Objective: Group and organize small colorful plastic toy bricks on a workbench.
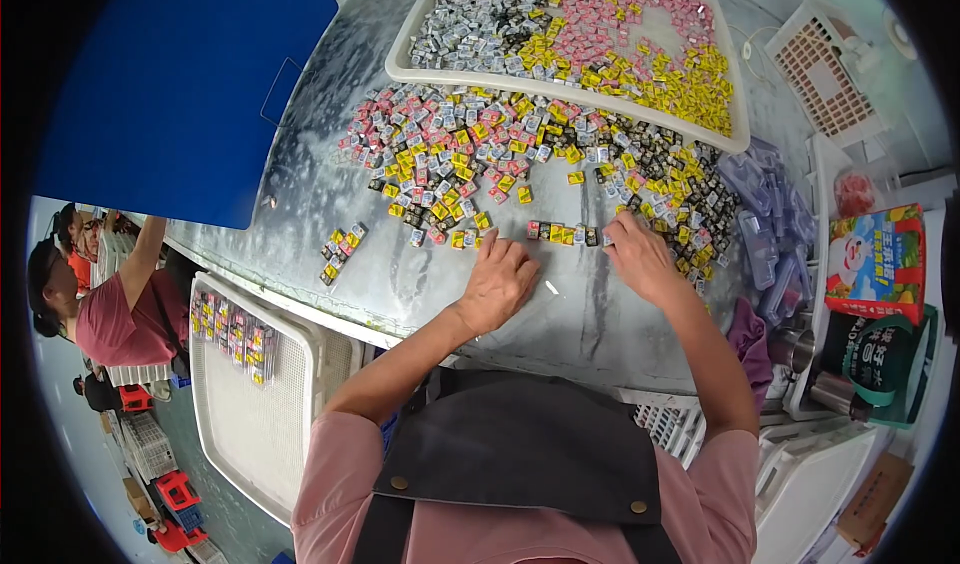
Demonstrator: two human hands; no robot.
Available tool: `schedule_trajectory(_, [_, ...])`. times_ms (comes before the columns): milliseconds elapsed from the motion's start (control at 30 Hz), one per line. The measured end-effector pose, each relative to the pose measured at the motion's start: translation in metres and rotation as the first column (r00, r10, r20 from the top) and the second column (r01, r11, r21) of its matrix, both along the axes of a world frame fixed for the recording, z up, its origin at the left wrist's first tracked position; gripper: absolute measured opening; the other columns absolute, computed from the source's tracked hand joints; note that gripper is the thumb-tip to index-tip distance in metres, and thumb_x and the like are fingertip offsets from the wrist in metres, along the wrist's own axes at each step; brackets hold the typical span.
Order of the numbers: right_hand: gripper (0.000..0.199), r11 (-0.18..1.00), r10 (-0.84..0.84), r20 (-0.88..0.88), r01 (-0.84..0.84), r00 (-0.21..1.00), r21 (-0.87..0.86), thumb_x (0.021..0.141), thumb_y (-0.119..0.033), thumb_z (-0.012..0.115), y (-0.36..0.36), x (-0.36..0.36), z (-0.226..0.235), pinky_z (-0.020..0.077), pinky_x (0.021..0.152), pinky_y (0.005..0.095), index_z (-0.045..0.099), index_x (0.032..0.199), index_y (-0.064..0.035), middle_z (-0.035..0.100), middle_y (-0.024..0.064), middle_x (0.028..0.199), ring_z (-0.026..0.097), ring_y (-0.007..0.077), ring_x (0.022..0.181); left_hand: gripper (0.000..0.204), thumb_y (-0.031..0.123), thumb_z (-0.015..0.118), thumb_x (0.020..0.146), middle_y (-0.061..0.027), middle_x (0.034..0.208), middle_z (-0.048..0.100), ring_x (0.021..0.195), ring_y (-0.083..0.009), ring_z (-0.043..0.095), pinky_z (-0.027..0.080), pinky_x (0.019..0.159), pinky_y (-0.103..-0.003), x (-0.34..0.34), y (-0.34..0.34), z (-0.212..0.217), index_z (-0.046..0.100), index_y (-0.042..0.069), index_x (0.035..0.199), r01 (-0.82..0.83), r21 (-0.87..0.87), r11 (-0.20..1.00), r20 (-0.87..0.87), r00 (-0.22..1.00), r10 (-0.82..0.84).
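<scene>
In front of me on the grey table lies a short row of small boxes (563, 234), black and yellow, set end to end. My left hand (500, 276) is left of the row with its fingers bent. Its fingertips are close to a few small yellow boxes (466, 239), and what they pinch, if anything, is hidden. At the row's right end, the curled fingers of my right hand (642, 256) close on a small black box (606, 240), partly covered by the fingertips. Beyond both hands spreads a loose heap of small pink, yellow, white and black boxes (450, 154).
A white tray (570, 86) of similar boxes, grouped by colour, stands behind the heap. Clear plastic cases (770, 224) lie at the right. A small cluster of boxes (343, 252) sits at left, above a white tray (245, 424). A blue panel (180, 84) and a co-worker (130, 314) are further left.
</scene>
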State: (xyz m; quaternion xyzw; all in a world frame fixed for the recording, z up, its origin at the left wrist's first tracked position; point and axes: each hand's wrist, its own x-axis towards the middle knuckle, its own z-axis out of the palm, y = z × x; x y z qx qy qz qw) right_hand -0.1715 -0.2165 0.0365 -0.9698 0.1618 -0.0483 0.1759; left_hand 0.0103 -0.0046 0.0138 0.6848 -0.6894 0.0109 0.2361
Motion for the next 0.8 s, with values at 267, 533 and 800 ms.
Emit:
schedule_trajectory(267, [0.035, 0.983, -0.107, 0.025, 0.101, 0.994, 0.156, 0.088, -0.008, 0.070, 0.017, 0.013, -0.002, 0.0516, 0.084, 0.0481, 0.056, 0.120, -0.0030, 0.053, 0.0171, 0.112, 0.061, 0.0402, 0.100, 0.027, 0.012, 0.072, 0.082, -0.0145, 0.102, 0.055, 0.093, -0.0312, 0.054, 0.040, 0.088, -0.047, -0.010, -0.032, -0.007, 0.062, 0.004, 0.105, 0.025, -0.065, 0.998, -0.003, 1.000, -0.025])
schedule_trajectory(533, [0.046, 0.969, -0.148, -0.088, 0.162, 0.985, 0.187, 0.088, -0.013, 0.072, 0.024, 0.028, 0.005, 0.0529, 0.083, 0.0480, 0.057, 0.131, -0.0076, 0.050, 0.0168, 0.116, 0.063, 0.0381, 0.100, 0.059, 0.021, 0.079, 0.079, -0.0181, 0.111, 0.054, 0.098, -0.0365, 0.059, 0.052, 0.081, -0.044, 0.022, -0.041, 0.007, 0.056, 0.003, 0.130, -0.151, 0.045, 0.988, -0.084, 0.984, 0.154])
schedule_trajectory(800, [0.032, 0.985, -0.125, -0.115, 0.137, 0.986, 0.101, 0.088, -0.020, 0.073, 0.031, 0.040, 0.000, 0.0551, 0.083, 0.0456, 0.064, 0.115, -0.0061, 0.051, 0.0186, 0.115, 0.063, 0.0378, 0.101, 0.035, 0.014, 0.074, 0.084, -0.0151, 0.105, 0.056, 0.095, -0.0337, 0.062, 0.055, 0.079, -0.042, 0.020, -0.045, -0.006, 0.064, 0.004, 0.116, -0.054, 0.164, 0.985, -0.194, 0.977, 0.086])
